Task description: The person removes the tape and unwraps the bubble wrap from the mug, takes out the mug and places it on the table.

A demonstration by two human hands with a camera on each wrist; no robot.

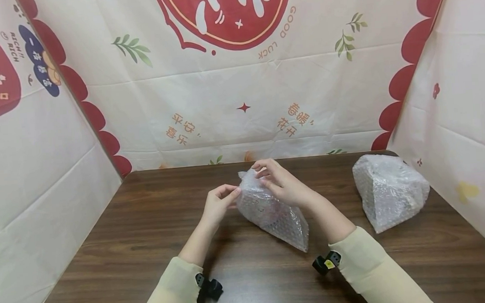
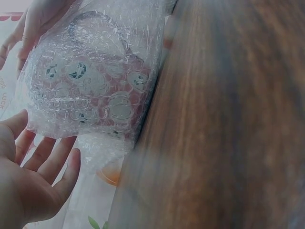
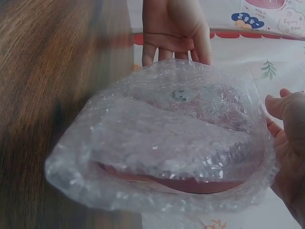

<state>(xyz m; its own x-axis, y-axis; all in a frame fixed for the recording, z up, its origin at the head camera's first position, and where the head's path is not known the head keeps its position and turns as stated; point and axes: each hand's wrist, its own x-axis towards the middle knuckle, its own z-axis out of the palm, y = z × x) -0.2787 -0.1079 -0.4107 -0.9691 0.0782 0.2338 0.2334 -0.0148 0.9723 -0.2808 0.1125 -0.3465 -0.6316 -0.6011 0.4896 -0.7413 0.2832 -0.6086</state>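
Note:
A clear bubble-wrap bag (image 1: 267, 210) stands tilted on the table, and a pink item with white and green patterns (image 2: 114, 90) shows through it. In the right wrist view, a curved reddish rim (image 3: 200, 185) is visible inside the wrap. The item's exact kind is blurred by the bubbles. My left hand (image 1: 220, 201) pinches the bag's left edge between thumb and fingers. Over the upper right side of the bag is my right hand (image 1: 284, 183), its fingers loosely bent and spread, touching the wrap near its top.
A second bubble-wrapped bundle (image 1: 388, 191) lies at the right edge of the brown wooden table (image 1: 148, 250). Printed white cloth (image 1: 222, 92) hangs behind the table and along both sides. Each sleeve carries a small black wrist camera (image 1: 326, 262).

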